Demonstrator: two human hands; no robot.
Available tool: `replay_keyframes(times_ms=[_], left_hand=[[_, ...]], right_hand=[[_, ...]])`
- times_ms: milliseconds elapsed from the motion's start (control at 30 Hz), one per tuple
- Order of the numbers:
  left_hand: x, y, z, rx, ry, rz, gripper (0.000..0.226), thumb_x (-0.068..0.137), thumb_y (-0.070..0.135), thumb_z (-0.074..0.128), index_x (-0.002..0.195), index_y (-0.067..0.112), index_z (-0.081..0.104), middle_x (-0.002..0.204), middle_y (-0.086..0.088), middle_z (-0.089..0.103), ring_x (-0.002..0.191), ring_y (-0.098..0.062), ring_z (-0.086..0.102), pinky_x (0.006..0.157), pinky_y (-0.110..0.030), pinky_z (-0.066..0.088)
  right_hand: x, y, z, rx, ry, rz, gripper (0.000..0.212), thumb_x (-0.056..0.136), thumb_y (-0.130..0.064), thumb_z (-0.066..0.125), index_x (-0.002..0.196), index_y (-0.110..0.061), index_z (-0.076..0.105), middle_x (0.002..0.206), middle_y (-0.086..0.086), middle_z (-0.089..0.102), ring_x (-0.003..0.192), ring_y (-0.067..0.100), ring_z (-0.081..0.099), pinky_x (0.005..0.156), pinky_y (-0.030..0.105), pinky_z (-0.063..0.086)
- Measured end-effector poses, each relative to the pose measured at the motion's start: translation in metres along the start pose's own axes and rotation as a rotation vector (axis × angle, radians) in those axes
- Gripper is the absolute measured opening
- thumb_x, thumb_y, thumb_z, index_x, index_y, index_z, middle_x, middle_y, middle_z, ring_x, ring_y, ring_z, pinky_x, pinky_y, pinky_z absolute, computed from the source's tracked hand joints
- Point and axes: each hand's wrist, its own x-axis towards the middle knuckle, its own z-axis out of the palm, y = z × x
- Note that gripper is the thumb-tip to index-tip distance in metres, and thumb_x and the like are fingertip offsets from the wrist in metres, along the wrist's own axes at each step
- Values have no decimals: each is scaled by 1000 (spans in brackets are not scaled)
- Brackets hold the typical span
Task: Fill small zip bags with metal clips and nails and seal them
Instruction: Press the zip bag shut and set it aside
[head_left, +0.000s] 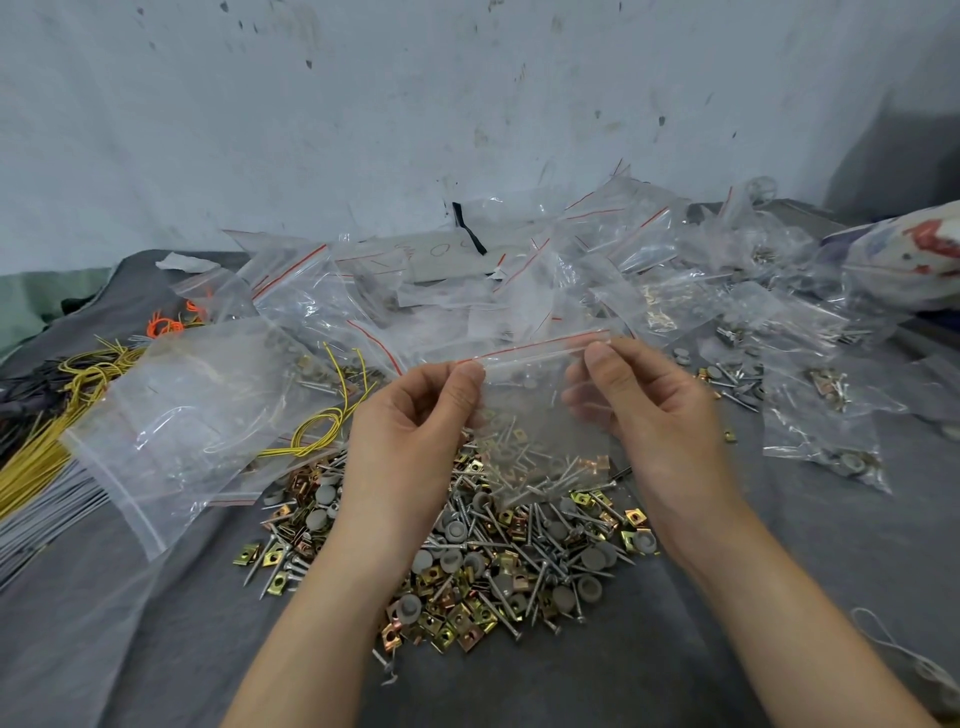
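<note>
Scuffed pale wall (363, 104) at the back, grey cloth-covered table (675, 654) in front, pretty messy. The small zip bag (540, 410) hangs right between both hands, held up over the loose pile of clips and nails (498, 561). The left hand (415, 421) pinches the left end of the red-lined zip strip with thumb and forefinger, and the right hand (654, 410) pinches the right end the same way. There are nails and a coppery clip low in the bag, though I can't tell if they're inside or just showing through. A heap of zip bags (519, 270) sits behind, a big clear bag (182, 415) and yellow wires (62, 441) off to the left
</note>
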Motion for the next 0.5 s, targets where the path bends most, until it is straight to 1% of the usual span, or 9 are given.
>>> replay_keyframes(times_ms=[67, 133, 200, 267, 333, 433, 500], left_hand=[[5, -3, -1, -9, 21, -48, 20, 93, 28, 65, 85, 12, 72, 63, 2, 64, 60, -8, 57, 58, -19, 48], [11, -6, -3, -17, 46, -98, 19, 94, 28, 64, 87, 12, 72, 66, 3, 65, 63, -10, 58, 56, -20, 49], [18, -9, -4, -14, 64, -128, 19, 96, 26, 62, 89, 11, 70, 69, 4, 65, 66, -12, 58, 56, -21, 49], [22, -13, -6, 5, 75, -136, 20, 97, 26, 61, 88, 10, 69, 69, 4, 64, 65, -13, 57, 57, -23, 49], [25, -16, -7, 49, 95, -123, 20, 97, 26, 61, 87, 10, 68, 68, 3, 63, 62, -12, 55, 55, -22, 48], [27, -19, -8, 71, 118, -108, 20, 98, 25, 60, 86, 11, 67, 67, 4, 61, 55, -8, 52, 50, -18, 46], [28, -20, -8, 63, 118, -107, 19, 98, 26, 60, 87, 12, 67, 68, 5, 61, 53, -5, 51, 49, -17, 45]], right_hand=[[1, 2, 0, -23, -22, 23, 21, 86, -37, 64, 100, -25, 76, 88, 0, 74, 79, 13, 68, 73, 22, 55], [1, 6, -1, -84, -50, 75, 23, 89, -37, 63, 106, -27, 73, 93, -1, 76, 82, 13, 69, 75, 20, 54], [2, 14, -3, -143, -68, 129, 20, 94, -32, 61, 112, -29, 69, 97, -3, 76, 84, 10, 70, 74, 16, 53], [2, 21, -5, -203, -84, 170, 19, 97, -29, 60, 115, -32, 66, 98, -6, 75, 86, 6, 70, 75, 16, 54], [3, 26, -7, -264, -116, 221, 17, 98, -32, 60, 114, -39, 62, 99, -9, 75, 88, 2, 70, 81, 20, 56], [5, 33, -10, -353, -162, 283, 17, 97, -38, 60, 112, -46, 58, 103, -5, 74, 93, 7, 70, 94, 35, 54], [5, 35, -10, -384, -170, 292, 18, 98, -39, 59, 114, -48, 56, 101, -4, 74, 94, 10, 70, 95, 39, 54]])
